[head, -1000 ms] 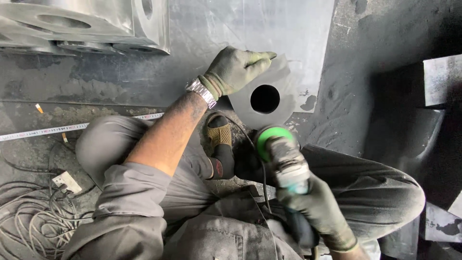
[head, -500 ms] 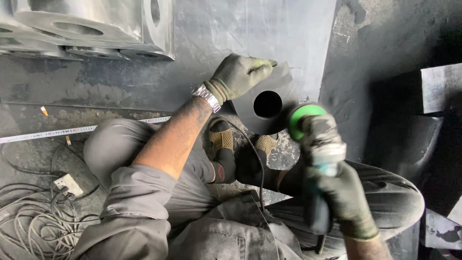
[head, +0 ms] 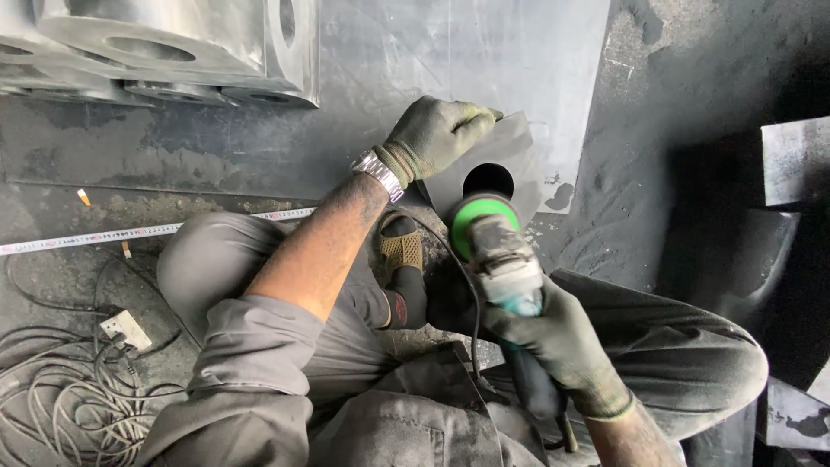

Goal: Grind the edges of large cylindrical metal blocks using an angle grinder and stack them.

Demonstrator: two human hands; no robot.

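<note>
Head view, looking down at a person crouched on a dark workshop floor. Gloved fingers of the left hand (head: 437,131) lie spread and flat on the top corner of a grey metal plate (head: 519,151) with a round hole (head: 488,180) cut through it, pressing it still just right of picture centre. A wristwatch (head: 379,173) sits at the glove's 7 o'clock. The right hand (head: 562,342) is wrapped tight around the body of an angle grinder (head: 501,255), whose green guard (head: 477,212) lies at the hole's 6 o'clock, just over the plate's lower edge; contact cannot be told.

The plate looks stiff, heavy for its size and likely sharp-edged, so it is best pinned from above, away from the wheel. The grinder looks weighty and wants a full, firm grip on its barrel.

A tape measure (head: 130,233) stretches away at 9 o'clock, coiled cable (head: 60,389) lies at 8 o'clock, and stacked metal blocks (head: 173,52) sit at 11 o'clock.
</note>
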